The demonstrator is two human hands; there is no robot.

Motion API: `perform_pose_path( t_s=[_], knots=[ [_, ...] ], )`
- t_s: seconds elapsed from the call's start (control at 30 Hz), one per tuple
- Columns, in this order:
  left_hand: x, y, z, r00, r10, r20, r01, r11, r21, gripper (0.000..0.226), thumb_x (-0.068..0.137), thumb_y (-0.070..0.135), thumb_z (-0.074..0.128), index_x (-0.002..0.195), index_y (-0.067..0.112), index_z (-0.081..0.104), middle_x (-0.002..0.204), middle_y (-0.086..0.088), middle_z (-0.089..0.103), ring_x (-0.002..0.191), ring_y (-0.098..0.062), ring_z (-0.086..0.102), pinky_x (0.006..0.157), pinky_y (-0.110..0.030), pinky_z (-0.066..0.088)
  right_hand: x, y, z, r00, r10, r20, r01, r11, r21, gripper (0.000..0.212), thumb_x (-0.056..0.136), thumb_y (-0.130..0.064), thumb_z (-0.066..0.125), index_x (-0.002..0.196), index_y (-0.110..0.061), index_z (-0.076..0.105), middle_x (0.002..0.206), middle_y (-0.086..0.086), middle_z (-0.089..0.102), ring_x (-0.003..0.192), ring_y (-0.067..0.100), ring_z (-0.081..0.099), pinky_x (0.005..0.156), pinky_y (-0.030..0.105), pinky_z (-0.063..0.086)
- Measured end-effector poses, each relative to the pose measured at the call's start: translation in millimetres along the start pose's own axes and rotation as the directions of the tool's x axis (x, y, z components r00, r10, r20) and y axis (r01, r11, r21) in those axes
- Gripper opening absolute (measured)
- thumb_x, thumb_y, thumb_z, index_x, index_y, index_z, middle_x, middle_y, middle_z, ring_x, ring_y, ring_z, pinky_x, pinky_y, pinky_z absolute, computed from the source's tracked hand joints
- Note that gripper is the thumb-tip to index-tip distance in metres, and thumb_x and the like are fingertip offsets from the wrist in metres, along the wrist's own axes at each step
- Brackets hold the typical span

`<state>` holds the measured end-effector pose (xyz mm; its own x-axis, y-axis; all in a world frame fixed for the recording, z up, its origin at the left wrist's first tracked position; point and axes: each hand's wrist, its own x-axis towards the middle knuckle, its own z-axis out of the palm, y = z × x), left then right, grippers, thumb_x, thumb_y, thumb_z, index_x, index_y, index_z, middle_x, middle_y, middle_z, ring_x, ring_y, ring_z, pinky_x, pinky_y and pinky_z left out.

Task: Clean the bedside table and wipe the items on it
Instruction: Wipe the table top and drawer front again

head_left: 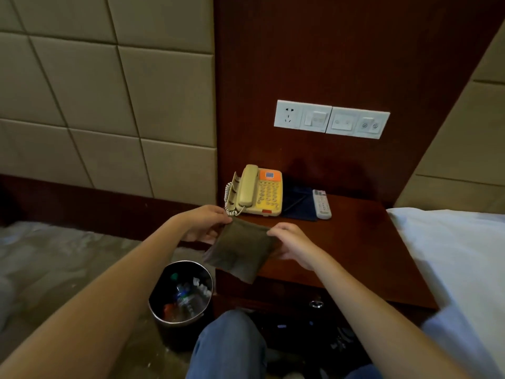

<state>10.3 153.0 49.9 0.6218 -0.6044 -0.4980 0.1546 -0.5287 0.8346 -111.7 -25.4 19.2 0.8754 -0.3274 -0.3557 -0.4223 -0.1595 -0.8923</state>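
Left hand (203, 224) and right hand (293, 242) pinching brown cloth (240, 248) corners, above bedside table (355, 242) edge

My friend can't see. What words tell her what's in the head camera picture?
A left hand and a right hand pinch a brown cloth by its top corners over the front of a wooden bedside table. Behind it sit a yellow telephone, a dark blue folder and a white remote.

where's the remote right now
In the head view the remote lies on the bedside table, at its back, just right of the dark blue folder beside the telephone.
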Motion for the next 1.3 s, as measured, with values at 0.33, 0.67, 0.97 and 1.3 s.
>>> perform_pose_path(
  t_s=[0.33,0.67,0.97,1.3],
  knots=[
    [91.1,-59.1,11.7,0.986,0.033,-0.161,-0.004,0.984,0.179,0.014,0.098,0.009,0.047,0.085,0.012,0.053,0.077,-0.006,0.052,0.060,-0.015,0.053,0.041,-0.019,0.049,69.4,42.6,24.5,0.982,0.122,-0.142,-0.145,0.975,-0.171,0.022,0.097,-0.023,0.051,0.118,-0.015,0.053,0.113,0.002,0.050,0.088,0.019,0.058,0.059,0.030,0.059],
    [141.3,-58.1,-3.1,0.966,0.032,-0.256,0.055,0.944,0.325,0.012,0.095,0.015,0.054,0.083,0.013,0.054,0.070,-0.004,0.055,0.053,-0.013,0.053,0.047,-0.022,0.048,116.4,46.2,31.4,0.966,-0.018,-0.258,-0.107,0.880,-0.463,0.008,0.097,-0.024,0.051,0.101,-0.018,0.054,0.093,-0.001,0.055,0.069,0.014,0.058,0.067,0.039,0.060],
    [137.2,-57.4,21.5,0.814,0.373,-0.445,0.027,0.741,0.671,0.027,0.097,0.019,0.039,0.118,0.009,0.051,0.121,-0.012,0.054,0.113,-0.031,0.051,0.091,-0.044,0.046,94.3,59.0,36.2,0.868,-0.434,-0.242,0.066,0.583,-0.810,0.042,0.098,-0.021,0.045,0.140,-0.014,0.039,0.144,0.007,0.036,0.127,0.022,0.043,0.098,0.033,0.045],
    [127.0,-114.8,56.9,0.901,0.422,-0.102,-0.102,0.435,0.895,0.054,0.104,0.038,0.015,0.153,0.021,0.002,0.161,0.005,-0.005,0.147,-0.011,-0.009,0.119,-0.036,0.000,88.3,96.4,65.0,0.946,-0.313,0.084,0.212,0.402,-0.891,0.057,0.103,-0.038,0.017,0.153,-0.018,0.000,0.161,-0.001,-0.010,0.147,0.013,-0.012,0.116,0.048,-0.009]
  ],
)
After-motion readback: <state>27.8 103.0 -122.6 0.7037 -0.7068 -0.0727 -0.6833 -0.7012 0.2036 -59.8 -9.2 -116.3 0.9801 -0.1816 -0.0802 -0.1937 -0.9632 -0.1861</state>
